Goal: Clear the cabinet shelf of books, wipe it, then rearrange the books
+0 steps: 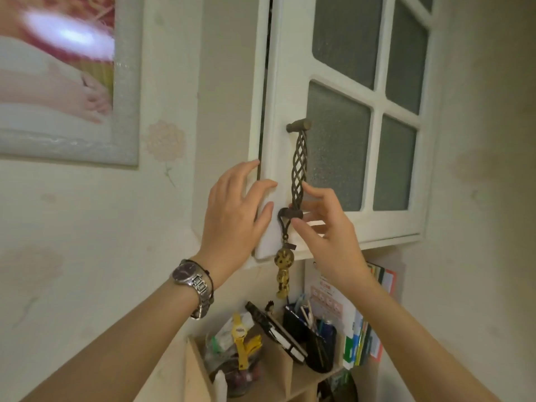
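With the left hand (235, 210) spread flat on the cabinet door's (290, 82) free edge and the right hand (324, 227) seemingly just fingering the twisted handle (298, 166), books unseen behind frosted glass could spill if the door swings open fast.

The left hand (232, 210) lies flat, fingers straight, on the edge of the white cabinet door (348, 111). The right hand (324, 230) curls its fingers round the foot of the twisted metal handle (298, 166), where a beaded charm (283, 268) hangs.
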The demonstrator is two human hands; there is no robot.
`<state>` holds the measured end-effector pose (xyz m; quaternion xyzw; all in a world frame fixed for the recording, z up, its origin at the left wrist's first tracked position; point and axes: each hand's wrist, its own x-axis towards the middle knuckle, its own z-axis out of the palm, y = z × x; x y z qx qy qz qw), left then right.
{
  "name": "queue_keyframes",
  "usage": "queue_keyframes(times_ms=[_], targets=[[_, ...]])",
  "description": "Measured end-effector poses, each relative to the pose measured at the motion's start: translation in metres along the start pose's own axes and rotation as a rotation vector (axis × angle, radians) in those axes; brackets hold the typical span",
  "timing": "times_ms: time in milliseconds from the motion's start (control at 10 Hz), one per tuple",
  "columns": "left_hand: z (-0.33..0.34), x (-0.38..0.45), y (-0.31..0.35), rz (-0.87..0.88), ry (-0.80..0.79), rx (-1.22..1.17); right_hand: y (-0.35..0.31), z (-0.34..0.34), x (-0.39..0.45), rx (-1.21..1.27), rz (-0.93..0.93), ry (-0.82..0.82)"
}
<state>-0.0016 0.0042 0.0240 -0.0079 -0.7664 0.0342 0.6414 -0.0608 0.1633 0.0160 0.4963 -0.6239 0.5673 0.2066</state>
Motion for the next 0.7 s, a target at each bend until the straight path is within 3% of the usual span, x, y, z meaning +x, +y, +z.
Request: queue_keyframes(times_ms=[700], targets=[[0.018,-0.006,-0.015,-0.078,-0.030,-0.037,0.009,0.011,0.013,0.093,-0.039,0.075]])
